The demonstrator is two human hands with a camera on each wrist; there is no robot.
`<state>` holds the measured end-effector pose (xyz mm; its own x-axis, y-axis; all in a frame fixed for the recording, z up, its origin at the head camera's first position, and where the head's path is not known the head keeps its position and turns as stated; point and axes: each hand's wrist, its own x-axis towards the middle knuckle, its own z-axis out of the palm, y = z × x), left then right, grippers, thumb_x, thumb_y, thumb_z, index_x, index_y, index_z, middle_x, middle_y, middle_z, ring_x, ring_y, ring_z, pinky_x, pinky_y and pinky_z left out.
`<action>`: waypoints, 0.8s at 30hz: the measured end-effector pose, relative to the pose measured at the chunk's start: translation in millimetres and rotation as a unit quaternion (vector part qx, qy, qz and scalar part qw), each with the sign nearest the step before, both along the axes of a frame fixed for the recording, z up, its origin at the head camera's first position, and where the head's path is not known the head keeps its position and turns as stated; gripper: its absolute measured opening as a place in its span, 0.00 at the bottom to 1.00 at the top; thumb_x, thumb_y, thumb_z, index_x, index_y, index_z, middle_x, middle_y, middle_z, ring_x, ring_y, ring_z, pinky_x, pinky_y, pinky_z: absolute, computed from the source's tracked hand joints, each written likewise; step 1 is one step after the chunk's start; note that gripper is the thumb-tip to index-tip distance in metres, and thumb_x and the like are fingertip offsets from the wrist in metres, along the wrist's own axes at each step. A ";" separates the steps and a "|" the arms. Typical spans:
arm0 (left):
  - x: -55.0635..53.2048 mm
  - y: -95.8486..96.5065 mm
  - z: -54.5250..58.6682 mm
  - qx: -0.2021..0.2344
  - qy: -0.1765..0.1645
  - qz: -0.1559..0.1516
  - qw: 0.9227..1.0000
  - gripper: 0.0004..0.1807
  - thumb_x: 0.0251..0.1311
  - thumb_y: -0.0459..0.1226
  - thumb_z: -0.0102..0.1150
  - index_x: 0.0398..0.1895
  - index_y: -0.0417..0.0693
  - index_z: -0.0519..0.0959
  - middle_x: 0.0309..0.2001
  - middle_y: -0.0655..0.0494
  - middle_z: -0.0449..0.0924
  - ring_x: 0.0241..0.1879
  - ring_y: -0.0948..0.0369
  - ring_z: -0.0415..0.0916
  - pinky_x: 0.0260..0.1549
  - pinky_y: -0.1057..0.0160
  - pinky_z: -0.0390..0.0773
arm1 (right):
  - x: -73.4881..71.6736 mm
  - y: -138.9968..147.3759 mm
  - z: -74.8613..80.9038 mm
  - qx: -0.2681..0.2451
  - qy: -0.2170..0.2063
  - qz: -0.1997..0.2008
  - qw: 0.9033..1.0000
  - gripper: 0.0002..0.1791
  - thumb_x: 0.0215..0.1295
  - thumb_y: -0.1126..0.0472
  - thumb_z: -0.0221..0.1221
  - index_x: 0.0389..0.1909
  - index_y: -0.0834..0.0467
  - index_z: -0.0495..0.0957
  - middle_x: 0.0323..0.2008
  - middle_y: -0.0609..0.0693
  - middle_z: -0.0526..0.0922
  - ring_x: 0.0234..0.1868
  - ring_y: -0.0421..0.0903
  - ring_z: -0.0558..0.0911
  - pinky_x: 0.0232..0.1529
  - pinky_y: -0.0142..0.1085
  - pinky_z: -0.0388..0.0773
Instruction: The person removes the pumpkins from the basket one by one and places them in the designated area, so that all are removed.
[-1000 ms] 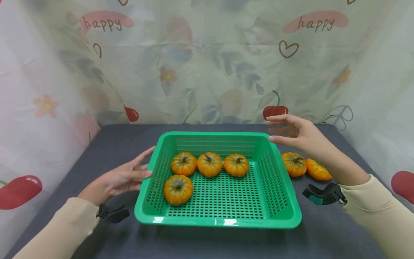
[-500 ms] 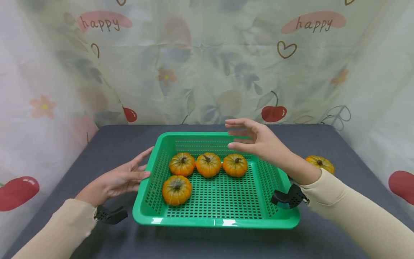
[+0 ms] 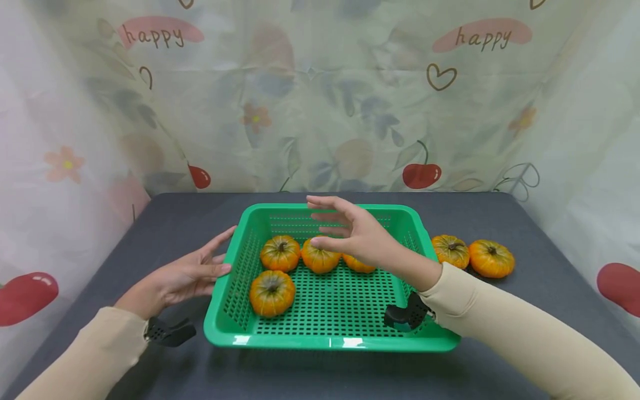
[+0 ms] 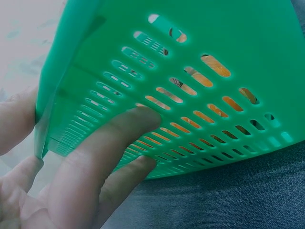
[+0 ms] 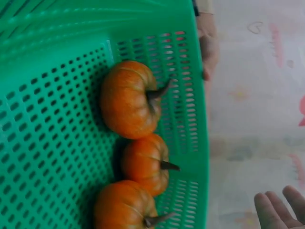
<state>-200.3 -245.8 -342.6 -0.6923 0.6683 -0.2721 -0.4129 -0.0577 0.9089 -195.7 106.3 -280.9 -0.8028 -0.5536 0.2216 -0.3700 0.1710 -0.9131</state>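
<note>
A rectangular green perforated plastic basket (image 3: 330, 343) is noted on the dark grey table (image 3: 325, 375). Inside it, three ribbed orange stemmed pumpkins (image 3: 281, 253) are lined up at the back, and a fourth ribbed orange pumpkin (image 3: 272, 293) is placed just in front, at the left; two loose orange pumpkins (image 3: 492, 259) are found outside, near the right wall. The left hand (image 3: 187, 278) is set against the left rim and outer wall, fingers spread; how firmly it is pressed cannot be told. The right hand (image 3: 350, 230) is held above the back row, fingers loosely bent, thumb apart, and nothing is grasped. Should the basket be pushed rightward, the loose pumpkins could be struck and rolled. If the right hand is lowered carelessly, a stem could be snagged and the close row disturbed; the rightmost pumpkin is partly masked by that hand, so contact may be misjudged. The black wrist-worn device (image 3: 410, 314) could be caught on the right rim if the arm is withdrawn low.
</note>
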 end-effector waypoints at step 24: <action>-0.7 0.4 0.2 -0.008 0.004 -0.004 1.000 0.48 0.72 0.29 0.45 0.75 0.78 0.28 0.76 0.36 0.31 0.57 0.48 0.77 0.53 0.44 0.78 | -7.9 -46.6 -39.2 0.112 0.008 0.110 0.988 0.38 0.61 0.57 0.67 0.71 0.46 0.62 0.70 0.44 0.63 0.70 0.49 0.66 0.67 0.44 0.71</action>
